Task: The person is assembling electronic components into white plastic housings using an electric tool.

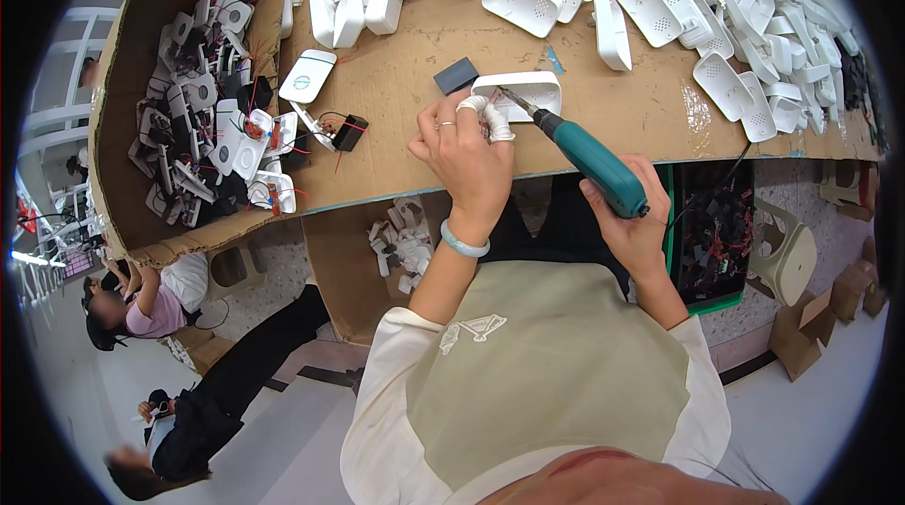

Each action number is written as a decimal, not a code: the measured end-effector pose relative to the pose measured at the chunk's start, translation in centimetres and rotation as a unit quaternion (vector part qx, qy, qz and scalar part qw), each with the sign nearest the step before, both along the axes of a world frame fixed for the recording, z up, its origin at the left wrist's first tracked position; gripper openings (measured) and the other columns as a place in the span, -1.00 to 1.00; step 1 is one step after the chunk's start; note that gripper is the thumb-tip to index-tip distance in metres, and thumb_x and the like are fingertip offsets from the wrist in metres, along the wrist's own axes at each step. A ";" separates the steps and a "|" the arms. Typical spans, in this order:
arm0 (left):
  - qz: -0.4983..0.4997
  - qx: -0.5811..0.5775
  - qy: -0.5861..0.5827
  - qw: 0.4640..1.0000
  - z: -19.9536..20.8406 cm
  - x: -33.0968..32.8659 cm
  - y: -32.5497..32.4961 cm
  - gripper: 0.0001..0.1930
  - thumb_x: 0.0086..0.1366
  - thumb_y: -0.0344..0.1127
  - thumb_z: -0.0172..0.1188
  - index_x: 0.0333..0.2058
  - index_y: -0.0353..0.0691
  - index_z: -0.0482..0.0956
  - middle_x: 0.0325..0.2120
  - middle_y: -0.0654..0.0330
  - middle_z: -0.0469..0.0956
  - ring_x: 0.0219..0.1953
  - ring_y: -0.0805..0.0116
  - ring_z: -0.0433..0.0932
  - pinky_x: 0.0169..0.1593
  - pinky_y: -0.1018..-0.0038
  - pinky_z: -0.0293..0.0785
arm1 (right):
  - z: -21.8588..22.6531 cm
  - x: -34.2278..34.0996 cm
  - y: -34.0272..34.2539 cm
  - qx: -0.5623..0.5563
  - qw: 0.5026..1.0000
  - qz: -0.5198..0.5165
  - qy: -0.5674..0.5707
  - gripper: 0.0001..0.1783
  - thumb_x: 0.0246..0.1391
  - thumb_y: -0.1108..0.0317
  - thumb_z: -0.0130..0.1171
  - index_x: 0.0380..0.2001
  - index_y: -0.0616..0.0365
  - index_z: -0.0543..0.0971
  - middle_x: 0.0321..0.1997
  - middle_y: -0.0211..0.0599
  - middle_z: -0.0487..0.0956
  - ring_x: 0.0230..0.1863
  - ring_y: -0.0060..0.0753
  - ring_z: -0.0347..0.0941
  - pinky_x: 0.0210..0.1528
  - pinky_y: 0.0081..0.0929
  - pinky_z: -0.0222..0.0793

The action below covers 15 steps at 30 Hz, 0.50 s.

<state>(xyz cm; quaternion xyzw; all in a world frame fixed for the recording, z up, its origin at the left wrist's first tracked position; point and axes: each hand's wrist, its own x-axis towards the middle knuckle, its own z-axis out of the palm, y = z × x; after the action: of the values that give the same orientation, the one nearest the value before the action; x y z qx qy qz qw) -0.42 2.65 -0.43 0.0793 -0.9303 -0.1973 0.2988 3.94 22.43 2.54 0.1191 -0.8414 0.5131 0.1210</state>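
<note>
On cardboard (396, 62) — L hand (467, 156) at wht shell (539, 87), R hand (636, 213) w/ driver (594, 161).

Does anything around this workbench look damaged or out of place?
Two small things: the big cardboard box at the left has a ragged near edge, as if torn or roughly cut, and a stray blue scrap lies on the tabletop just beyond the white plastic shell being worked on.
</note>
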 end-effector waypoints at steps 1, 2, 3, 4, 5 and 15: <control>0.000 0.000 0.000 1.000 0.0 0.0 0.0 -0.89 0.12 -0.42 0.33 -0.33 -0.22 0.64 -0.15 0.21 0.64 0.01 0.11 0.47 0.02 0.16 0.17 | -0.1 0.0 0.0 -0.003 1.000 -0.002 0.001 -0.72 -0.04 0.53 0.48 -0.26 0.30 0.60 -0.29 -0.14 0.55 -0.32 -0.18 0.51 -0.26 -0.42 0.44; -0.002 -0.001 0.002 1.000 0.0 0.0 0.0 -0.89 0.12 -0.42 0.33 -0.34 -0.22 0.65 -0.15 0.21 0.64 0.01 0.11 0.47 0.02 0.17 0.17 | -0.1 0.0 0.0 -0.005 1.000 -0.004 0.002 -0.72 -0.04 0.53 0.49 -0.26 0.31 0.60 -0.29 -0.14 0.55 -0.32 -0.18 0.51 -0.26 -0.42 0.45; -0.003 -0.003 0.004 1.000 0.0 0.0 0.0 -0.89 0.12 -0.43 0.33 -0.34 -0.22 0.65 -0.15 0.21 0.64 0.00 0.11 0.47 0.02 0.17 0.17 | -0.1 0.0 -0.1 -0.005 1.000 -0.004 0.002 -0.72 -0.04 0.53 0.49 -0.26 0.31 0.60 -0.29 -0.14 0.55 -0.32 -0.18 0.51 -0.26 -0.42 0.45; -0.003 -0.003 0.005 1.000 0.0 0.0 0.0 -0.89 0.12 -0.43 0.33 -0.34 -0.22 0.65 -0.15 0.21 0.64 0.00 0.11 0.47 0.02 0.17 0.17 | -0.1 -0.1 -0.1 -0.004 1.000 -0.004 0.008 -0.72 -0.04 0.53 0.49 -0.26 0.31 0.60 -0.29 -0.14 0.55 -0.32 -0.18 0.51 -0.26 -0.42 0.45; -0.003 -0.003 0.004 1.000 0.0 0.0 0.0 -0.89 0.13 -0.43 0.33 -0.34 -0.22 0.65 -0.15 0.21 0.64 0.00 0.11 0.47 0.01 0.17 0.17 | -0.1 -0.1 -0.1 -0.003 1.000 -0.003 0.013 -0.72 -0.04 0.53 0.49 -0.26 0.31 0.60 -0.29 -0.14 0.55 -0.32 -0.18 0.51 -0.26 -0.42 0.45; -0.005 -0.002 0.008 1.000 -0.2 0.0 0.2 -0.91 0.13 -0.43 0.33 -0.34 -0.22 0.66 -0.14 0.21 0.64 -0.02 0.12 0.48 0.01 0.18 0.17 | -0.2 0.0 0.1 -0.002 1.000 0.000 0.003 -0.72 -0.04 0.53 0.48 -0.26 0.30 0.59 -0.29 -0.14 0.54 -0.32 -0.15 0.51 -0.26 -0.41 0.44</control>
<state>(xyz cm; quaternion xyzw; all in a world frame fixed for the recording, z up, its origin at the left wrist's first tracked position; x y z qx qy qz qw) -0.38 2.81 -0.59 0.0727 -0.9288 -0.1970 0.3054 3.91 22.50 2.38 0.1202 -0.8401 0.5143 0.1237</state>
